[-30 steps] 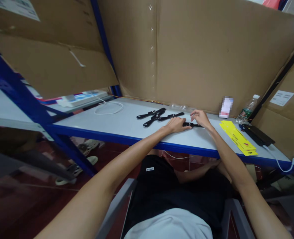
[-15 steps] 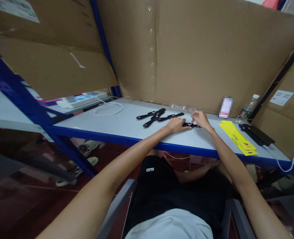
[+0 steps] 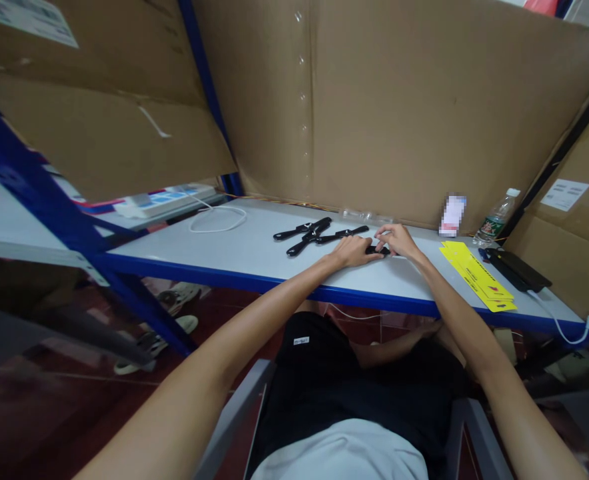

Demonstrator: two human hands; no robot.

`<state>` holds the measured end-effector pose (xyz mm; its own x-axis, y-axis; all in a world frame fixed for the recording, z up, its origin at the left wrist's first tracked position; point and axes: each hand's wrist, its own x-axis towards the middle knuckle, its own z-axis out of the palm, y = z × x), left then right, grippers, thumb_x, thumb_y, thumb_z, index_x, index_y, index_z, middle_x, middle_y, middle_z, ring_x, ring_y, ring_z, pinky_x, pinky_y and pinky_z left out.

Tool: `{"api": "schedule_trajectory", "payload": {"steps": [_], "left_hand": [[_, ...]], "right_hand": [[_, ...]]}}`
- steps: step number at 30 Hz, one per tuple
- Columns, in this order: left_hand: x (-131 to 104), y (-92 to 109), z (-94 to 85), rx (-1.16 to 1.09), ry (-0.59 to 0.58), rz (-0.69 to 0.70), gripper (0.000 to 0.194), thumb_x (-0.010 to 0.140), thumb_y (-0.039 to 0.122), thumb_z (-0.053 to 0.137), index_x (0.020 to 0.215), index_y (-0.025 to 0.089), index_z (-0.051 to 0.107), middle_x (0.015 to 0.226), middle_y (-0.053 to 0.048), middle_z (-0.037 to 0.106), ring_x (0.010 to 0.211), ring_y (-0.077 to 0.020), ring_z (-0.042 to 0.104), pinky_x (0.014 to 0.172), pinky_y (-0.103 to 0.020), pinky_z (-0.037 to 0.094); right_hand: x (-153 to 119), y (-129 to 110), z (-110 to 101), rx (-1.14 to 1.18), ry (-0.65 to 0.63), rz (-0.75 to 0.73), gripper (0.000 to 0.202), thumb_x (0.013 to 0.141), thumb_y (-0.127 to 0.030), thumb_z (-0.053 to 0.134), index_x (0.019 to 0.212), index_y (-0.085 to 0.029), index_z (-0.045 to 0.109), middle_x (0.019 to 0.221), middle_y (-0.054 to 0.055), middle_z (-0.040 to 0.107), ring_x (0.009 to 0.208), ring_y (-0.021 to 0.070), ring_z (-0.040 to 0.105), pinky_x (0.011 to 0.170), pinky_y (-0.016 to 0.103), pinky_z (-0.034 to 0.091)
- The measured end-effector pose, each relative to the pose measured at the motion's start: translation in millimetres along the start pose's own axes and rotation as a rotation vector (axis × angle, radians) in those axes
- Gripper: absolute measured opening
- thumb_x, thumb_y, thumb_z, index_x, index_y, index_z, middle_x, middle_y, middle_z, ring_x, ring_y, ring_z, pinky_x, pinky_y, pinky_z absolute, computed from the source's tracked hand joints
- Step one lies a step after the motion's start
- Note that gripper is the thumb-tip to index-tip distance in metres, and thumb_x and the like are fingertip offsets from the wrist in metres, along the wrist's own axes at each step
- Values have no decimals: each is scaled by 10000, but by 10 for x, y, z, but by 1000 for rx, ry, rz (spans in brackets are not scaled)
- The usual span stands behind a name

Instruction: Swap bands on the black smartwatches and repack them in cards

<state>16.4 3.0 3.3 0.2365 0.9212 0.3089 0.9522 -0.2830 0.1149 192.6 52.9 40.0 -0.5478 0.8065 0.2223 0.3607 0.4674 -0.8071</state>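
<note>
My left hand (image 3: 357,251) is closed around one end of a black spokeshave (image 3: 378,251) lying near the table's front edge. Over its middle bends my right hand (image 3: 395,241), thumb and fingers drawn together at the metal parts; the fingers cover much of the tool, and what exactly they pinch is too small to make out. Just left of my hands, several more black spokeshaves lie crossed in a loose pile (image 3: 310,236), their shiny metal middles facing up.
Clear plastic packaging (image 3: 367,217) lies along the cardboard back wall (image 3: 399,120). On the right are yellow cards (image 3: 477,277), a black power bank (image 3: 519,269) with a white cable, a water bottle (image 3: 497,220) and a blurred phone-like object (image 3: 452,216). A power strip (image 3: 164,200) sits left.
My right hand has shifted slightly left and down, from above the spokeshave's right part onto its middle, now hiding the right handle. My left hand keeps its place.
</note>
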Motion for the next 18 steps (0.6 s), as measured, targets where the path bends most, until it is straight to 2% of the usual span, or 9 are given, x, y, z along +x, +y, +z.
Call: {"api": "schedule_trajectory", "payload": {"steps": [4, 8, 12, 18], "left_hand": [[-1, 8, -4, 15, -12, -10, 691, 910, 769, 475, 1127, 166, 735, 951, -147, 764, 882, -307, 729, 750, -336, 472], [-10, 17, -17, 21, -11, -20, 704, 902, 780, 482, 1133, 164, 734, 995, -158, 767, 922, -317, 731, 771, -335, 477], [-14, 19, -21, 18, -14, -11, 712, 909, 779, 474, 1151, 162, 732, 1017, -168, 767, 931, -325, 730, 773, -345, 480], [-19, 25, -26, 18, -13, -22, 715, 906, 778, 479, 1129, 152, 743, 974, -164, 766, 917, -321, 731, 768, -343, 479]], "right_hand": [[-24, -24, 14, -80, -38, -39, 150, 909, -253, 651, 972, -144, 732, 781, 64, 793, 407, 86, 530, 423, 189, 416], [-23, -1, 14, -281, 27, -142, 172, 927, -167, 588, 952, -168, 758, 746, 30, 778, 551, 119, 629, 600, 215, 483], [-13, 33, -8, -450, 93, -204, 182, 911, -141, 604, 927, -196, 777, 681, 8, 744, 645, 158, 667, 734, 256, 486], [-45, -21, -14, -373, 60, -184, 189, 935, -165, 588, 944, -179, 776, 589, -3, 699, 617, 161, 670, 722, 256, 500]]}}
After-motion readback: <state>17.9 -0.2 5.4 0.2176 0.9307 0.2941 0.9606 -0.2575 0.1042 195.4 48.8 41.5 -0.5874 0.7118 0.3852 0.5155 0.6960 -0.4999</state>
